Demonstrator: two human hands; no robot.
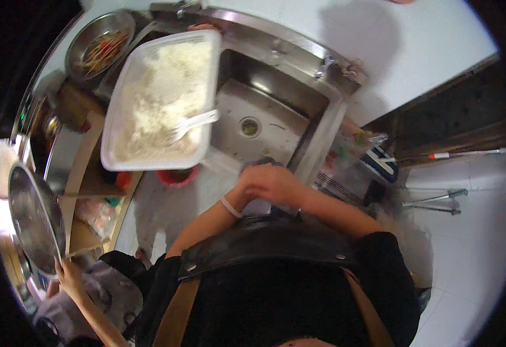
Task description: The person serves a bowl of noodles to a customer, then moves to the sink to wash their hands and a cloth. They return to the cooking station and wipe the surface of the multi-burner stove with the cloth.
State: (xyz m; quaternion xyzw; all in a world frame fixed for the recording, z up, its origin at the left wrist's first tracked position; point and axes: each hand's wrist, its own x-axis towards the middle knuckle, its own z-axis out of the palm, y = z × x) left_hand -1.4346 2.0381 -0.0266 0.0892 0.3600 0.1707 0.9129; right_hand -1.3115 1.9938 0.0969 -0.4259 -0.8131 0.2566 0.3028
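Note:
My left hand (253, 180) and my right hand (276, 184) are together at the near edge of the stainless steel sink (261, 126), close to my apron. The right hand overlaps the left, and a little dark cloth or similar thing shows just beyond them. Whether either hand grips something is hidden. Ahead and to the left, a large white plastic tub (107, 130) of pale, grainy food, perhaps cooked rice, sits across the sink's left part. A white plastic scoop or fork (198, 120) lies in it, its handle over the tub's right rim.
A steel bowl (73, 47) with thin sticks stands at the back left. At the left, another person's hand (71, 277) holds a perforated metal colander (36, 221). A red-rimmed bin (177, 177) stands below the tub. Bags and a rack (337, 186) are right of the sink.

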